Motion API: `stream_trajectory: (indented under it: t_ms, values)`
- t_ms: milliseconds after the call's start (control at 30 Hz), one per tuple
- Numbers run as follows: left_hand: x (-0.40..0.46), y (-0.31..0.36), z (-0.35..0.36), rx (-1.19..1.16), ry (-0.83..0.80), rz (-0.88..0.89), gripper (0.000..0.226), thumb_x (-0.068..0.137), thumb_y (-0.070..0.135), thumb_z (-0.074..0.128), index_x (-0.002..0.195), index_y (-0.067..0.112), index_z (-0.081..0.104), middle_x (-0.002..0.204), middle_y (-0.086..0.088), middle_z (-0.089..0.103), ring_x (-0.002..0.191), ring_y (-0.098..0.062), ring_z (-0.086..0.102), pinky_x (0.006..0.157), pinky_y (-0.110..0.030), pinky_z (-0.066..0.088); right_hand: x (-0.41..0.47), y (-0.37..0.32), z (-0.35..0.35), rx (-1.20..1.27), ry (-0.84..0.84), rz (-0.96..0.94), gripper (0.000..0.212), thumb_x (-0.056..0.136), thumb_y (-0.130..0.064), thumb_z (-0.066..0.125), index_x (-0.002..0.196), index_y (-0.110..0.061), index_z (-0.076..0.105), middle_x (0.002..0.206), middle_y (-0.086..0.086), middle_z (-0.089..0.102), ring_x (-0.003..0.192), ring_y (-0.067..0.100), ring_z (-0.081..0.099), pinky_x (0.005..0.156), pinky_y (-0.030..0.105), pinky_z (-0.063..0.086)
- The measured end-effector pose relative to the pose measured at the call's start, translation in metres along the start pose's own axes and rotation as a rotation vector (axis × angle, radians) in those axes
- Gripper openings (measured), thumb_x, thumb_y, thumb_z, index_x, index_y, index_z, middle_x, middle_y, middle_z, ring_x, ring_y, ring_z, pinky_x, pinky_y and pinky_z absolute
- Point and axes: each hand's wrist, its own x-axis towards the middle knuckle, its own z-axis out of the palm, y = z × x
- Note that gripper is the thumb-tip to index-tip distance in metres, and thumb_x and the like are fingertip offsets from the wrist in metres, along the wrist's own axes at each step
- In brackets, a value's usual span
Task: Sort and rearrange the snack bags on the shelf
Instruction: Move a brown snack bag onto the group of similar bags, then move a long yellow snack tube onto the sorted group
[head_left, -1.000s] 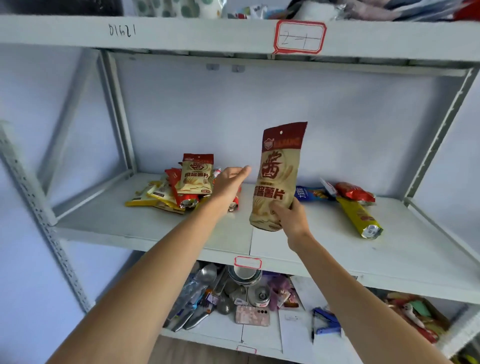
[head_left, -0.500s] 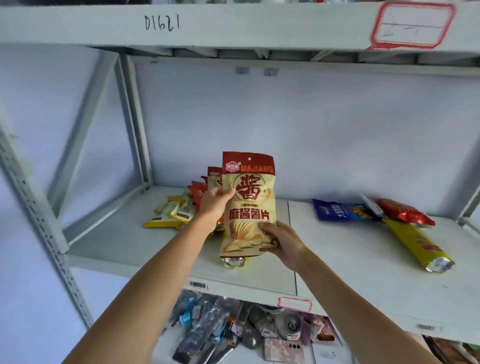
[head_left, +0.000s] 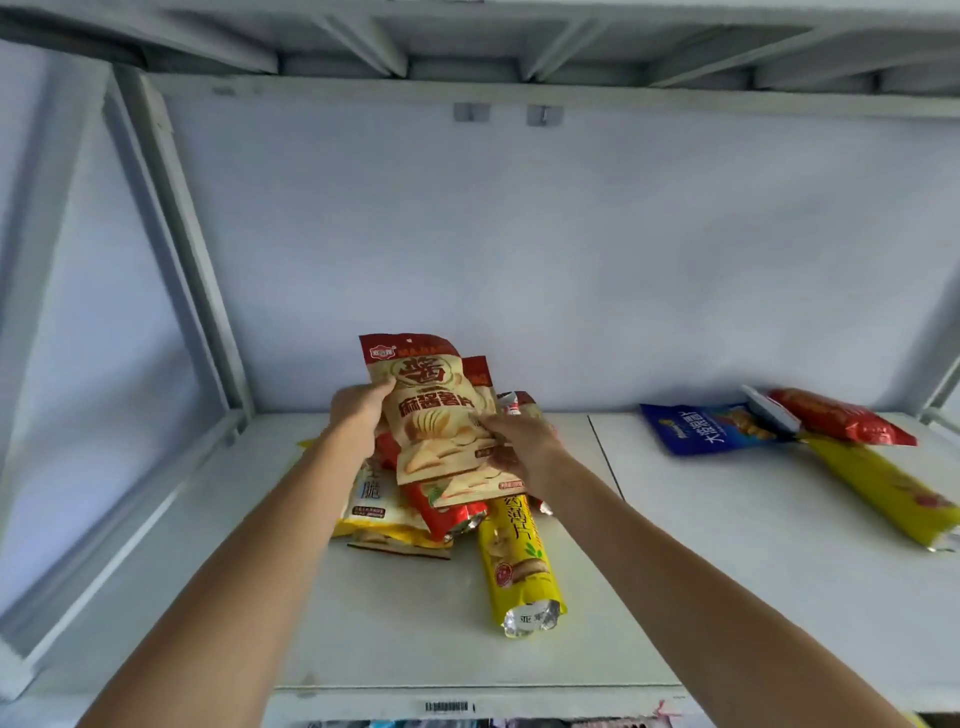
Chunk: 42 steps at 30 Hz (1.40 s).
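Note:
A beige and red chip bag (head_left: 431, 410) lies tilted on top of a pile of snack bags at the middle of the white shelf (head_left: 727, 545). My left hand (head_left: 358, 410) grips its left edge and my right hand (head_left: 519, 447) holds its lower right corner. A second bag of the same kind (head_left: 480, 371) peeks out behind it. Under them lie a red bag (head_left: 441, 514), a yellow and white bag (head_left: 374, 504) and a long yellow tube bag (head_left: 519, 561) pointing toward me.
On the right of the shelf lie a blue bag (head_left: 711, 428), a red bag (head_left: 841, 423) and a long yellow bag (head_left: 883, 488). A grey upright post (head_left: 182, 239) stands at the left. The upper shelf's underside (head_left: 467, 47) hangs close overhead.
Both hands carried the beige chip bag left and down onto the snack pile. The camera moved in closer to the shelf and the left hand now grips the bag.

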Motion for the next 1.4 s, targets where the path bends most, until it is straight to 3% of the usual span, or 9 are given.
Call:
stream_trajectory:
  t_ms: [67,167,233,300,367,500,767,1000,1400]
  values:
    - [0.016,0.021,0.007,-0.075,-0.083,0.029,0.02,0.086,0.019,0.07,0.096,0.006,0.06,0.101,-0.016,0.067,0.077,-0.025,0.067,0.062,-0.033,0.055,0.016,-0.019,0.005,0.103,0.005,-0.044,0.018,0.083,-0.015,0.072,0.099,-0.009,0.066,0.086,0.007,0.067,0.07,0.016,0.065,0.058,0.024,0.054]
    - [0.038,0.037,0.019,0.002,-0.192,0.073,0.017,0.089,0.022,0.066,0.094,0.008,0.056,0.111,-0.015,0.066,0.078,-0.021,0.064,0.078,-0.037,0.055,0.036,-0.039,0.008,0.119,0.02,-0.156,0.027,0.087,-0.013,0.068,0.113,-0.008,0.061,0.096,0.007,0.067,0.08,0.017,0.065,0.072,0.025,0.056]
    - [0.046,0.033,0.026,0.251,-0.166,0.089,0.042,0.09,0.031,0.064,0.12,0.004,0.053,0.122,-0.013,0.059,0.099,-0.025,0.06,0.097,-0.042,0.049,0.045,-0.041,0.005,-0.139,0.061,-0.193,0.049,0.088,-0.022,0.065,0.134,-0.011,0.051,0.12,0.01,0.061,0.098,0.021,0.06,0.085,0.029,0.05]
    - [0.05,0.027,0.031,0.536,-0.099,0.181,0.064,0.09,0.037,0.061,0.141,0.004,0.04,0.142,-0.015,0.045,0.126,-0.031,0.048,0.105,-0.041,0.041,0.047,-0.036,-0.004,-0.479,0.116,-0.263,0.053,0.09,-0.029,0.059,0.139,-0.016,0.045,0.134,0.007,0.052,0.101,0.019,0.055,0.077,0.024,0.045]
    - [0.051,0.022,0.038,0.68,-0.099,0.31,0.059,0.091,0.035,0.059,0.141,0.007,0.044,0.147,-0.015,0.04,0.131,-0.032,0.044,0.107,-0.04,0.038,0.048,-0.031,-0.019,-0.678,0.141,-0.341,0.048,0.091,-0.028,0.056,0.137,-0.016,0.047,0.136,0.006,0.05,0.098,0.02,0.057,0.074,0.026,0.049]
    - [0.039,0.024,0.069,0.915,-0.167,0.593,0.044,0.092,0.031,0.055,0.131,0.011,0.055,0.142,-0.011,0.046,0.128,-0.029,0.048,0.103,-0.04,0.04,0.045,-0.037,-0.065,-0.971,0.214,-0.417,0.043,0.094,-0.032,0.052,0.134,-0.017,0.051,0.141,0.008,0.046,0.126,0.026,0.046,0.098,0.034,0.041]
    - [-0.035,0.019,0.168,1.174,-0.386,0.893,0.039,0.096,0.037,0.049,0.127,0.015,0.058,0.138,-0.007,0.052,0.122,-0.026,0.052,0.094,-0.036,0.042,0.024,-0.064,-0.192,-1.186,0.345,-0.436,0.043,0.095,-0.031,0.05,0.135,-0.016,0.047,0.138,0.011,0.047,0.128,0.028,0.042,0.103,0.041,0.039]
    - [-0.117,-0.019,0.286,1.29,-0.443,0.93,0.041,0.096,0.041,0.047,0.13,0.021,0.056,0.139,0.0,0.05,0.121,-0.022,0.052,0.097,-0.034,0.041,0.012,-0.062,-0.339,-1.35,0.42,-0.355,0.044,0.094,-0.03,0.046,0.136,-0.017,0.045,0.136,0.01,0.048,0.124,0.03,0.047,0.086,0.033,0.039]
    - [-0.219,-0.078,0.444,1.417,-0.399,0.862,0.03,0.094,0.039,0.049,0.112,0.021,0.065,0.116,-0.001,0.064,0.107,-0.024,0.058,0.079,-0.03,0.041,0.013,-0.03,-0.53,-1.558,0.359,-0.243,0.045,0.092,-0.028,0.047,0.135,-0.015,0.046,0.141,0.011,0.042,0.128,0.031,0.043,0.101,0.04,0.036]
